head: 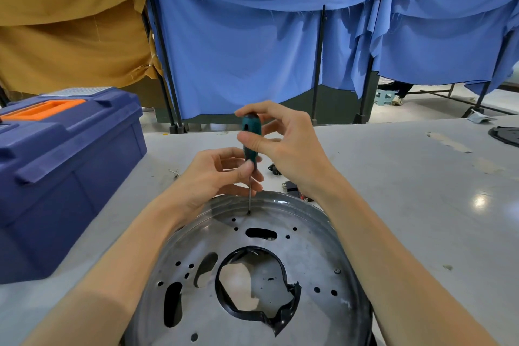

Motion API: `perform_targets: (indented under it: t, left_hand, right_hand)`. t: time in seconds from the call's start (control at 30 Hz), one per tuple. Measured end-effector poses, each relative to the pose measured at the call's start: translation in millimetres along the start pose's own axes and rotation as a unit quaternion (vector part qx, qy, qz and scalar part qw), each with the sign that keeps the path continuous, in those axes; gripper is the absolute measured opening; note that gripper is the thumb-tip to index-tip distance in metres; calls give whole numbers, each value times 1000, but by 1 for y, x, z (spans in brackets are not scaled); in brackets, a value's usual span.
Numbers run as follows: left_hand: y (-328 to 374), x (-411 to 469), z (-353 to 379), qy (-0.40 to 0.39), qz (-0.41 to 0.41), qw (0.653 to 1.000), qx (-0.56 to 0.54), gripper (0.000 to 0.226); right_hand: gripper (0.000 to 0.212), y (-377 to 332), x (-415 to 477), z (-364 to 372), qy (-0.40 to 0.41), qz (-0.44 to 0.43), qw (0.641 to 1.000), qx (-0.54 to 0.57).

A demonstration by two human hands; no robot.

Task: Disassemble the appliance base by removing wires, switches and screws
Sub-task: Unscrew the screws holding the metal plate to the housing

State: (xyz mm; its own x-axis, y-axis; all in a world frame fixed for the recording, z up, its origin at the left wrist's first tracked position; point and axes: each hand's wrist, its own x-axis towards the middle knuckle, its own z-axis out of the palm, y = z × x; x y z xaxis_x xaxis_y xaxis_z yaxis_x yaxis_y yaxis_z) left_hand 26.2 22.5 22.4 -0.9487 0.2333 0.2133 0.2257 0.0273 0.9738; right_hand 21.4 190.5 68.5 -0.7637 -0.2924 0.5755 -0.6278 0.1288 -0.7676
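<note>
A round metal appliance base [309,255] lies on the table in front of me, with several holes and a large centre opening ringed by a torn black gasket [283,314]. A screwdriver with a teal handle [250,132] stands upright, its tip on a screw [248,213] at the far side of the base. My right hand [283,143] pinches the top of the handle. My left hand [216,174] pinches the lower end of the handle, just above the bare shaft. Another screw [337,271] sits on the base's right side.
A blue toolbox [64,177] with an orange handle stands on the table at the left. Small removed parts, black switches [292,187] and a wire bit [175,173], lie beyond the base. A dark round part [505,136] lies at the table's far right edge. Blue and brown cloths hang behind.
</note>
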Motion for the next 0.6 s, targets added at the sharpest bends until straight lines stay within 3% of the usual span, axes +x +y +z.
perform_targets:
  t: [0.1, 0.17, 0.3, 0.4, 0.53, 0.6]
  left_hand:
    - [0, -1, 0, -5, -3, 1000, -6, 31]
    - [-1, -1, -1, 7, 1, 1000, -3, 32]
    - [1, -1, -2, 7, 6, 1000, 13, 52]
    - [0, -1, -2, -22, 0, 1000, 7, 35]
    - [-1, -1, -2, 7, -1, 1000, -2, 27]
    - [0, -1, -1, 20, 4, 1000, -2, 30]
  right_hand:
    - [36, 2, 2, -3, 6, 17, 999, 40]
    - [29, 1, 2, -2, -5, 16, 998, 56]
    - [26, -1, -1, 2, -15, -4, 1000, 9]
    - [27, 2, 0, -1, 11, 2, 1000, 11]
    - [28, 2, 2, -3, -6, 17, 997, 76]
    - [20, 1, 1, -1, -11, 4, 998, 57]
